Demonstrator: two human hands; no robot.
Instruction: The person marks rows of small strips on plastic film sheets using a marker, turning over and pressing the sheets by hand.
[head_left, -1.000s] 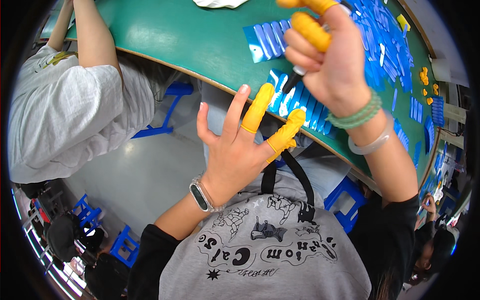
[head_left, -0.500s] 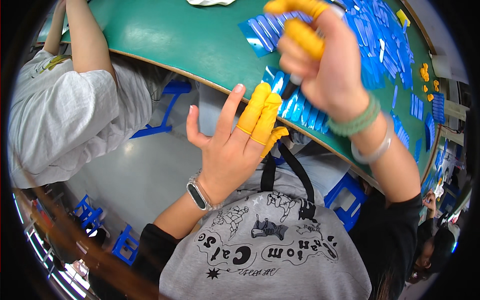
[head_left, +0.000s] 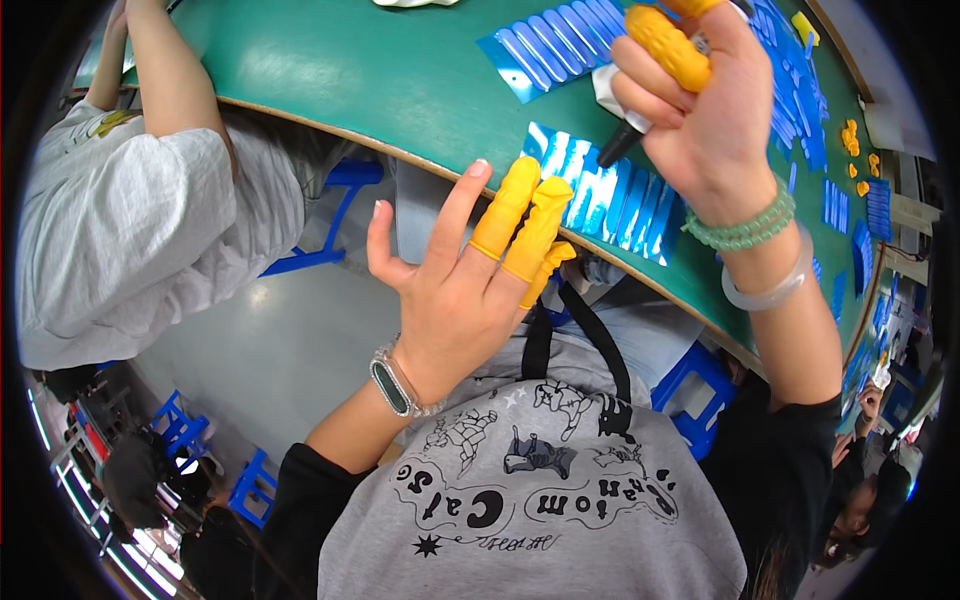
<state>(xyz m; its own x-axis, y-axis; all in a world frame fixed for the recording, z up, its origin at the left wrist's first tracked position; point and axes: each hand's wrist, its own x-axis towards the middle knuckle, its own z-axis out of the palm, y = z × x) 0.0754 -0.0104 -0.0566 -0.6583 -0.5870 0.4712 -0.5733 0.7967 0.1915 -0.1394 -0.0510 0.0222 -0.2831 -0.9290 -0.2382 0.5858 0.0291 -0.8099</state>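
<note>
My left hand [head_left: 463, 300] is open, palm down and fingers spread, with yellow finger cots on the thumb and two fingers. Its covered fingertips are at the table edge, beside the left end of a shiny blue film sheet with a row of strips [head_left: 625, 215]. Raised above that sheet, my right hand [head_left: 715, 120] is closed round a marker-like tool with a black tapered end [head_left: 620, 145] pointing down and left. Yellow finger cots cover some of its fingers. A white piece [head_left: 606, 90], perhaps cloth or paper, shows beside this fist; whether I hold it I cannot tell.
A second blue strip sheet [head_left: 560, 45] lies farther back on the green table [head_left: 330, 70]. Many loose blue strips [head_left: 800, 100] and several yellow finger cots [head_left: 851, 138] are at the right. Another person's arm [head_left: 170, 70] rests at the far left. Blue stools [head_left: 695, 400] stand below.
My right hand has moved right and slightly down, uncovering more of both blue sheets and the black end of the tool. My left hand stays nearly in place.
</note>
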